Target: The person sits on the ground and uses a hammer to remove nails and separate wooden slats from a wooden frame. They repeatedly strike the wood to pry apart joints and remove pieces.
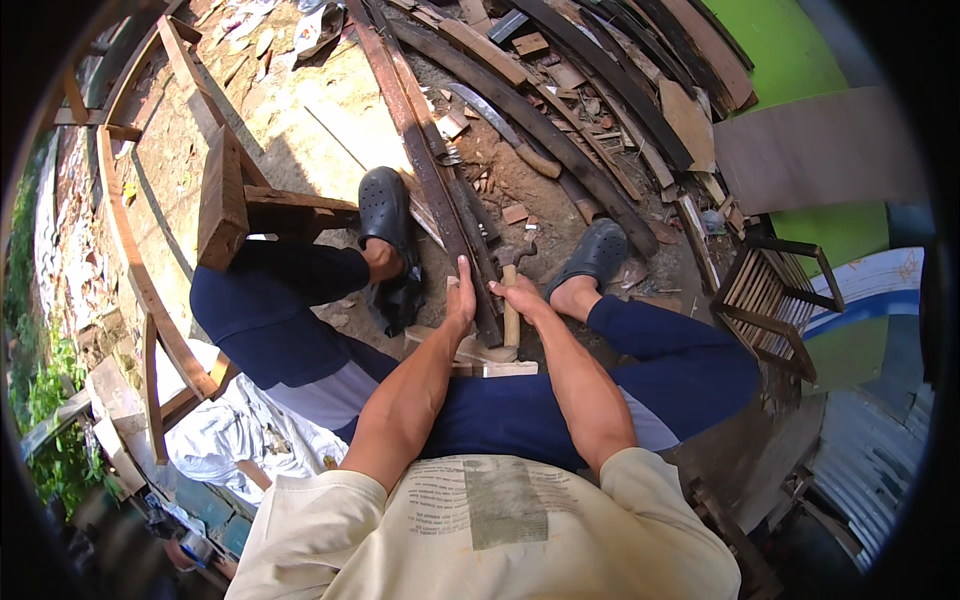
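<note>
Between my legs lies a long dark brown wooden beam [425, 180], with a lengthwise groove or seam, running away from me. My left hand [460, 302] is against the beam's left side near its close end, fingers stretched out along it. On the other side, my right hand [520, 297] is closed around the pale wooden handle of a claw hammer [511, 325]. The hammer's dark head points away from me, and my right fingertips reach toward the beam. Under the beam's near end sit pale wood blocks [510, 369].
Planks and offcuts [600, 100] lie piled at the far right, with a long curved blade with a wooden handle [538, 160] nearby. Wooden frames [130, 230] stand at left beside a white sheet [250, 435]. A slatted wooden piece [775, 300] leans at right. My dark clogs [590, 250] flank the beam.
</note>
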Demonstrator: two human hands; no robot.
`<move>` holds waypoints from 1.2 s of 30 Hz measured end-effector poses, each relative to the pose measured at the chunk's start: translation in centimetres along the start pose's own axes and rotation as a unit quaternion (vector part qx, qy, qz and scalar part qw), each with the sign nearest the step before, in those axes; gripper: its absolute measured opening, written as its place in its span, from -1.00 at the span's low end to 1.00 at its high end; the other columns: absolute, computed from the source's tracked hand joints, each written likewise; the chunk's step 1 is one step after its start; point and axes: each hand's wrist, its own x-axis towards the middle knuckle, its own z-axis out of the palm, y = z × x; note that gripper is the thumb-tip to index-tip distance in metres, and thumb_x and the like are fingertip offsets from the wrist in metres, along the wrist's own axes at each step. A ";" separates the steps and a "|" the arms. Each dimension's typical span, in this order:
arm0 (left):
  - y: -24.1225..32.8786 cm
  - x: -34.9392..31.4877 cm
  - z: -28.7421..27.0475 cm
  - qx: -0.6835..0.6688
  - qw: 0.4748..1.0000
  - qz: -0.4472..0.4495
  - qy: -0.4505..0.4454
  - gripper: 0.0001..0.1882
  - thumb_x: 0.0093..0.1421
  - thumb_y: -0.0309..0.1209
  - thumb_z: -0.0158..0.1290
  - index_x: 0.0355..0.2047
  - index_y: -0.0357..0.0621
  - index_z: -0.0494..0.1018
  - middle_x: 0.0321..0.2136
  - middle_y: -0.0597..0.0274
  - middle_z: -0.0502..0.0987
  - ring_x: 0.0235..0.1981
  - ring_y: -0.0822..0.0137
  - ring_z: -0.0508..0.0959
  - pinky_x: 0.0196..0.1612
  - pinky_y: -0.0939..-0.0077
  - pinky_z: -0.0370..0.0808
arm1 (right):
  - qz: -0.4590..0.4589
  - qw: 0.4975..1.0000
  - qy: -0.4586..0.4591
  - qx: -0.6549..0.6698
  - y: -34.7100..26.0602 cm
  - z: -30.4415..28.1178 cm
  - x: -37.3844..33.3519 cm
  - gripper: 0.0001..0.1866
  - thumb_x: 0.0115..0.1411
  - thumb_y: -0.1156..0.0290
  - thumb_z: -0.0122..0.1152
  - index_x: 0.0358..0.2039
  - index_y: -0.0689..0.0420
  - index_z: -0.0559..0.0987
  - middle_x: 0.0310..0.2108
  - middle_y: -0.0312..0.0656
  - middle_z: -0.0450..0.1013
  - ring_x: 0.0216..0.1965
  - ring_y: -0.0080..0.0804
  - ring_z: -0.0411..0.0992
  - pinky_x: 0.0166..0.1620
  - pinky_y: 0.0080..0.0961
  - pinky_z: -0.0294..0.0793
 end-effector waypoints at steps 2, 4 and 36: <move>-1.8 -0.6 0.0 -0.032 0.998 -0.041 -0.023 0.20 0.13 0.56 -0.40 0.25 -0.42 0.29 0.18 -0.19 0.39 0.19 -0.03 0.39 0.24 0.25 0.25 | -0.012 0.999 0.022 -0.043 -1.6 0.5 -1.2 -0.56 0.22 0.28 0.30 0.00 0.33 0.51 -0.17 -0.04 0.54 -0.12 -0.27 0.51 -0.02 -0.32 0.44; -2.0 -1.3 0.1 -0.101 0.991 -0.041 -0.079 0.18 0.12 0.58 -0.45 0.34 -0.26 0.18 0.24 -0.07 0.35 0.24 -0.01 0.34 0.30 0.21 0.20 | -0.032 0.990 0.093 -0.105 -1.2 0.3 -0.8 -0.55 0.22 0.25 0.31 -0.03 0.35 0.51 -0.22 -0.03 0.55 -0.21 -0.27 0.53 -0.13 -0.32 0.50; 5.1 2.5 -1.8 0.031 0.998 0.007 -0.063 -0.17 0.32 0.25 -0.18 0.27 -0.26 0.25 0.06 0.12 0.47 -0.17 0.26 0.47 -0.04 0.21 0.46 | 0.013 0.939 0.219 -0.266 -4.7 0.5 -4.4 0.03 -0.16 -0.03 0.56 0.12 0.44 0.27 -0.05 0.31 0.49 0.00 0.15 0.50 0.04 -0.09 0.48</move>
